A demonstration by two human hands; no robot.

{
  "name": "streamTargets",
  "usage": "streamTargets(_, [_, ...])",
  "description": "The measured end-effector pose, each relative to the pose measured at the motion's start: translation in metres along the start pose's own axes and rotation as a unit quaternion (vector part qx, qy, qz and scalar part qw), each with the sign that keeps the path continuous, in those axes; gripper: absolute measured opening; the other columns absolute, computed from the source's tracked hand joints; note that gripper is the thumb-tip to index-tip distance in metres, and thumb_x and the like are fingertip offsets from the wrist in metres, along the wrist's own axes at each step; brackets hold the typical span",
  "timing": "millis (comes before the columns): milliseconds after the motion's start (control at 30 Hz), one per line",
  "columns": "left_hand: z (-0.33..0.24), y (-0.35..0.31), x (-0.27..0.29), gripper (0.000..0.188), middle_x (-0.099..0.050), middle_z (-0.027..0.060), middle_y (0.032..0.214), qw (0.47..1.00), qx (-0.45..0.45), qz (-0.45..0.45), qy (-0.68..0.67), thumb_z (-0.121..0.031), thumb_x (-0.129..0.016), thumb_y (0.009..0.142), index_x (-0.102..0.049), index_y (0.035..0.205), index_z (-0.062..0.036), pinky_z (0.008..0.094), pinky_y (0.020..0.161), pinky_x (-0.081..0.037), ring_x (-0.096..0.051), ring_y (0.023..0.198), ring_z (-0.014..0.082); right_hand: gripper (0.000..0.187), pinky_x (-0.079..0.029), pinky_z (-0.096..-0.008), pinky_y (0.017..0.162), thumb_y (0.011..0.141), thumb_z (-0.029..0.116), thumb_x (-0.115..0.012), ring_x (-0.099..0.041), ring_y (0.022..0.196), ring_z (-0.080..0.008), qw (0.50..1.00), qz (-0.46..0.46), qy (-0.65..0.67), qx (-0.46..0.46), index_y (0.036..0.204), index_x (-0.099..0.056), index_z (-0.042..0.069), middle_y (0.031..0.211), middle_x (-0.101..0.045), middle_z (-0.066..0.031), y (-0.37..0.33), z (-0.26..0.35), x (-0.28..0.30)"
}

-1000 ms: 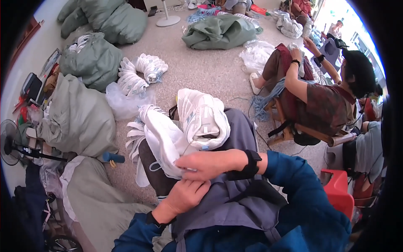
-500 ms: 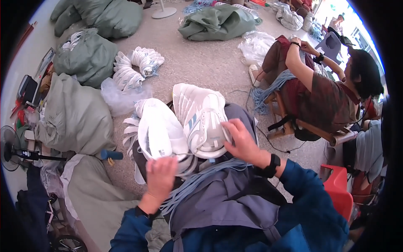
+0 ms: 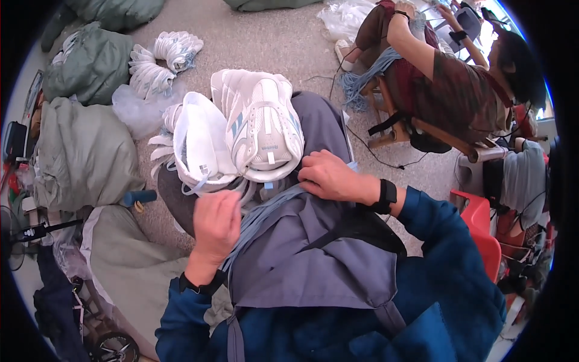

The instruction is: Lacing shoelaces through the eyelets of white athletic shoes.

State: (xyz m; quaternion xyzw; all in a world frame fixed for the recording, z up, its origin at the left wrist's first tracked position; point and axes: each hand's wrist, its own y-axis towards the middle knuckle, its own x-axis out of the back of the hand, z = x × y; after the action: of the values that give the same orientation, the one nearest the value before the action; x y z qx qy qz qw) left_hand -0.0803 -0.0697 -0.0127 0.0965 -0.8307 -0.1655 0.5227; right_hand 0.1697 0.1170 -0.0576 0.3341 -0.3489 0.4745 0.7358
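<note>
White shoe uppers with light-blue trim lie across my knees. The front upper (image 3: 268,136) shows its lace holes and tongue, with more stacked behind it. Left of it, another white upper (image 3: 202,142) lies with its pale lining showing and a light-blue lace at its near end. A bundle of light-blue shoelaces (image 3: 256,220) stretches over my lap on a grey apron (image 3: 313,265). My right hand (image 3: 332,176) is closed over the right end of the bundle. My left hand (image 3: 216,226) hovers by the bundle's left side, fingers curled; what they hold is hidden.
A ring of white uppers (image 3: 158,63) sits on the floor ahead, near green-grey sacks (image 3: 84,160). On the right, a co-worker (image 3: 446,84) sits on a wooden chair (image 3: 422,136), with blue laces (image 3: 368,78) over the lap. A red stool (image 3: 479,226) stands by my right elbow.
My right hand has left the front upper and come down to the laces. My left hand has drawn back from the left upper and curled. The whole view has shifted.
</note>
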Motion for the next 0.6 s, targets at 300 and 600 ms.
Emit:
streamTargets(300, [-0.017, -0.002, -0.054, 0.025, -0.066, 0.0196, 0.11, 0.968, 0.079, 0.126, -0.203, -0.006, -0.069, 0.089, -0.066, 0.113, 0.0009, 0.0431, 0.087, -0.052, -0.064, 0.102, 0.0398, 0.012, -0.049, -0.046, 0.078, 0.083, 0.015, -0.069, -0.065, 0.083, -0.034, 0.987, 0.09, 0.105, -0.08, 0.08, -0.066, 0.004, 0.092, -0.067, -0.015, 0.0, 0.001, -0.001])
streamTargets(600, [-0.008, 0.011, -0.085, 0.016, -0.068, 0.0163, 0.08, 0.947, 0.111, 0.227, -0.199, -0.009, -0.069, 0.089, -0.069, 0.104, -0.0034, 0.0435, 0.067, -0.051, -0.065, 0.073, 0.037, 0.013, -0.048, -0.042, 0.083, 0.079, 0.015, -0.073, -0.06, 0.095, -0.0303, 0.992, 0.122, 0.035, 0.016, 0.087, -0.069, 0.005, 0.091, -0.06, -0.0104, -0.012, 0.01, 0.026])
